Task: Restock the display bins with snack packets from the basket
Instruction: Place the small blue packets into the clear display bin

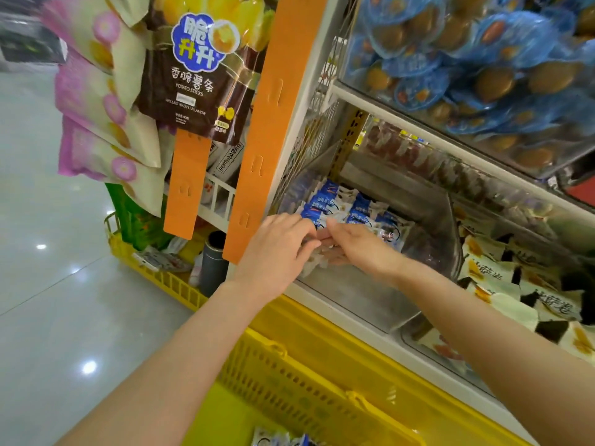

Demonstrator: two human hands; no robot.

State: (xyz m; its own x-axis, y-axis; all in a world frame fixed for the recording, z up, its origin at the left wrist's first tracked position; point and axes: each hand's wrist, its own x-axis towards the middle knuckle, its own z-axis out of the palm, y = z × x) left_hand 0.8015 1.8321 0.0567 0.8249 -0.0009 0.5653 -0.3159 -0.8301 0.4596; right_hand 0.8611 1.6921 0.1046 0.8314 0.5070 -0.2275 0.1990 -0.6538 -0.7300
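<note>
Both my hands reach into a clear plastic display bin (428, 220) on the middle shelf. Rows of small blue-and-white snack packets (341, 207) stand in its back left part. My left hand (277, 249) and my right hand (357, 244) meet at the front of those rows, fingers curled on pale packets (317, 252) between them. The picture is blurred there, so the exact hold is unclear. A yellow basket (309, 391) sits below my arms, with a few blue-and-white packets (280, 439) at its bottom edge.
An orange hanging strip (257, 133) stands just left of the bin, with potato-stick bags (196, 75) beside it. The shelf above holds blue round packs (476, 59). The bin to the right holds white-and-black packets (515, 294). Another yellow crate (161, 272) sits on the floor at left.
</note>
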